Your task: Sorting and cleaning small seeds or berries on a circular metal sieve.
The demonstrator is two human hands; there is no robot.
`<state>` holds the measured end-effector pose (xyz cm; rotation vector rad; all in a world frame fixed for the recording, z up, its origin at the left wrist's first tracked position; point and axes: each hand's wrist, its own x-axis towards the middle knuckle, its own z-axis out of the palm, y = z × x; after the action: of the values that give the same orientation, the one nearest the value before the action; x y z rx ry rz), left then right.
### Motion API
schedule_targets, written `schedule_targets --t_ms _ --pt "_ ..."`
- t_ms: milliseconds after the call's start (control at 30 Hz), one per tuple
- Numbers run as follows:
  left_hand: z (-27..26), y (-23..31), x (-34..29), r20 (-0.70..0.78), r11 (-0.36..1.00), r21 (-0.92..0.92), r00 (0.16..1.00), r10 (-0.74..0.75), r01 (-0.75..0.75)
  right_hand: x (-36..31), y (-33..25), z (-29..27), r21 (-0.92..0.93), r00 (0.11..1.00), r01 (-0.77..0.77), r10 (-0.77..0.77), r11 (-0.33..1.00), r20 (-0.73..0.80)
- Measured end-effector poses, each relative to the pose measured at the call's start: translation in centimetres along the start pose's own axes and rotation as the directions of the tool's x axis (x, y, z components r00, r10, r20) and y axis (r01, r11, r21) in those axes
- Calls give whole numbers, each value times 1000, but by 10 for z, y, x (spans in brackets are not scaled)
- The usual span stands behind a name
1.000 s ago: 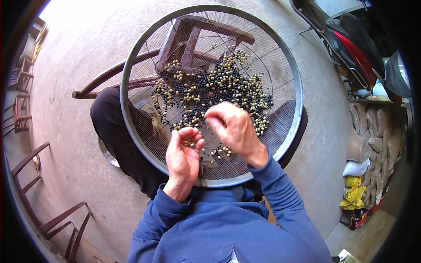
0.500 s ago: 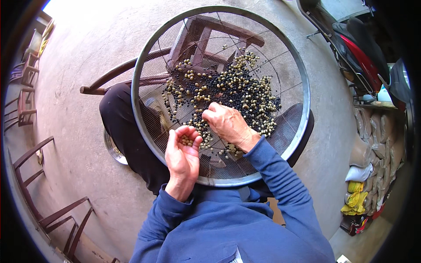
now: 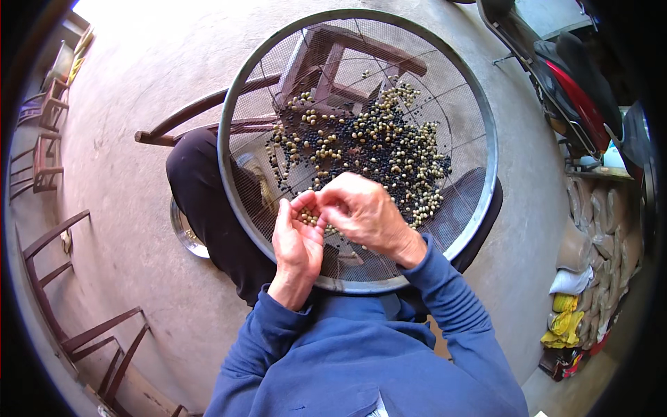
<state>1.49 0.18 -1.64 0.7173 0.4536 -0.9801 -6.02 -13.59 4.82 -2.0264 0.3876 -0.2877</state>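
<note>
A round mesh sieve (image 3: 492, 132) with a grey metal rim rests across my lap. Pale and black beans (image 3: 389, 132) lie mixed over its mesh, thickest in the middle and to the right. My left hand (image 3: 296, 254) is cupped palm up above the near-left part of the sieve, its fingers curled around a small heap of pale beans (image 3: 308, 218). Right beside it, at the left fingertips, is my right hand (image 3: 368, 219), palm down with thumb and fingers pinched together. Whatever the pinch holds is hidden.
A dark wooden chair (image 3: 184, 119) stands under the sieve's far side. On the floor by my left knee sits a shiny metal basin (image 3: 196, 250). More wooden chairs (image 3: 104, 330) line the left; a red-and-black motorbike (image 3: 573, 90) and stacked sacks (image 3: 601, 236) are at right.
My right hand has moved from over the beans, back toward me, to the fingers of my left hand. The left hand stays cupped around its pale beans.
</note>
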Motion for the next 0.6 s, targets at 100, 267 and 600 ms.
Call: schedule_targets --t_ms 100,267,600 --pt "-7 2 0 39 999 -32 999 7 -6 1 -5 2 20 996 24 -26 1000 89" --pt "-4 2 -1 -37 994 -23 994 105 -106 2 48 -19 -316 990 -83 41 945 -137" --pt "-5 2 0 -19 992 -24 992 123 -123 -5 65 19 -546 988 4 80 838 130"
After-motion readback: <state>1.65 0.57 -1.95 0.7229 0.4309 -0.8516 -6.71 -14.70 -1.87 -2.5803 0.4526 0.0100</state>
